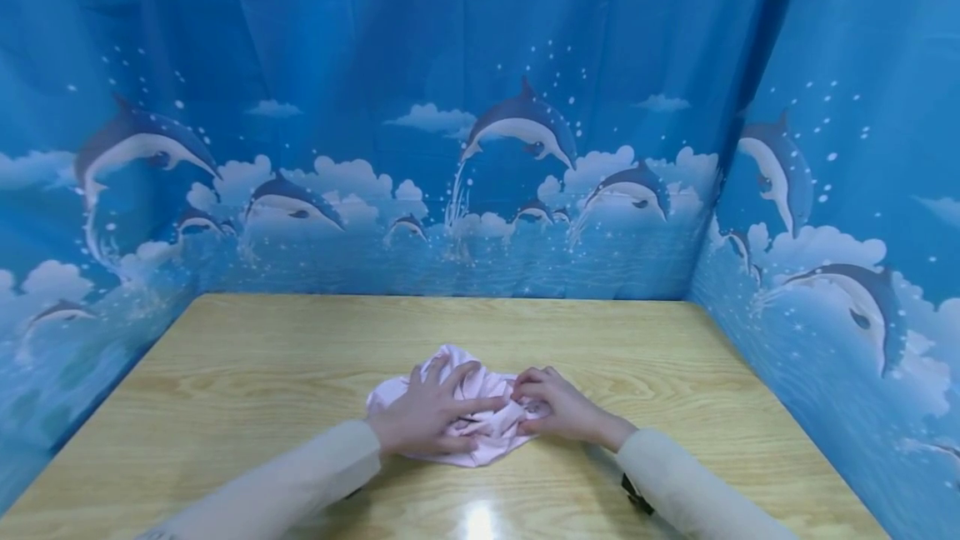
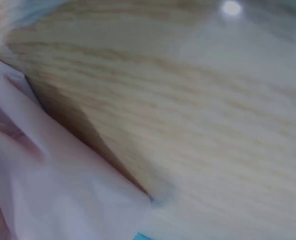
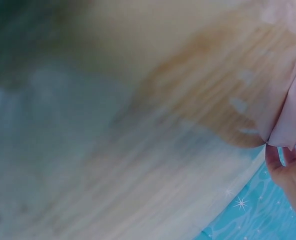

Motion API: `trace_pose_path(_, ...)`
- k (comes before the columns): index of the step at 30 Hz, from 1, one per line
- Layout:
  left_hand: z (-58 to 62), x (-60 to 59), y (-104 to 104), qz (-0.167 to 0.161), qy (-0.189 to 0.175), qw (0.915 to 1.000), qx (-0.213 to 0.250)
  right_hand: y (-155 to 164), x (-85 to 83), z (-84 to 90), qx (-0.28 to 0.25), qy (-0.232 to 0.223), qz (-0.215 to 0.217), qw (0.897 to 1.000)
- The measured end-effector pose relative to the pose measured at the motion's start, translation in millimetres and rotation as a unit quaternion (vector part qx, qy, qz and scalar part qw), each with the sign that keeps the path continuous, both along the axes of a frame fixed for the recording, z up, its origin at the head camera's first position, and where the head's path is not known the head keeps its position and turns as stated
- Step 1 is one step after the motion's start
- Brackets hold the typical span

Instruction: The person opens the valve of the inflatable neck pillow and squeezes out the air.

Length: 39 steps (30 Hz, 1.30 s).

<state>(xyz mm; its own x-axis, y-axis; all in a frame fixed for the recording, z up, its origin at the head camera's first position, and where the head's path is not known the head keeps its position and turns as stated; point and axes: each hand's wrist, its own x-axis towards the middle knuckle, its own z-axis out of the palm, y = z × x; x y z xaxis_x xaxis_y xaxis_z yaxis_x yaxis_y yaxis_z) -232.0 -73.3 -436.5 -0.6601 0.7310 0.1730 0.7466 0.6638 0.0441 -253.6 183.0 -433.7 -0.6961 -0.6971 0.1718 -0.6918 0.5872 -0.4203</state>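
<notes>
A crumpled pale pink cloth [image 1: 487, 427] lies bunched on the wooden table, and a small dark patch shows among its folds near the right hand. Spread across its left part, the left hand [image 1: 427, 415] rests on top with fingers extended to the right. The right hand [image 1: 551, 407] pinches the cloth's right side between thumb and bent fingers. In the left wrist view the pink cloth [image 2: 73, 185] fills the lower left, its edge slightly raised. Fingertips [image 3: 275, 162] touch the cloth's edge at the right of the right wrist view; which hand they belong to is unclear.
The light wooden table [image 1: 300, 340] extends around the cloth on every side. Blue curtains [image 1: 360, 65] printed with dolphins and clouds hang along the back, left and right edges. A bright light reflection shows near the table's front.
</notes>
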Motion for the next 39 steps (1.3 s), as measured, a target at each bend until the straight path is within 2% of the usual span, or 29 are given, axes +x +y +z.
trace_pose_path(6,7.4,0.8,-5.2,-0.034,-0.001,0.9983,-0.046,-1.9,0.5,2.2,0.004,-0.015,-0.009,1.000)
trace_pose_path(9,9.4,0.5,-5.6,-0.040,-0.012,0.9976,-0.055,-2.5,0.7,2.4,0.005,-0.021,-0.013,1.000)
trace_pose_path(11,9.2,0.0,-5.7,-0.044,-0.007,0.9975,-0.056,-2.8,0.6,2.1,0.004,-0.019,-0.012,1.000)
trace_pose_path(22,6.9,0.6,-1.4,-0.028,0.023,0.9962,-0.080,-3.7,0.4,-0.6,-0.001,-0.006,-0.008,1.000)
trace_pose_path(39,0.5,-4.5,0.2,-0.027,0.044,0.9969,-0.059,-1.8,-3.0,-2.2,0.001,-0.015,-0.012,1.000)
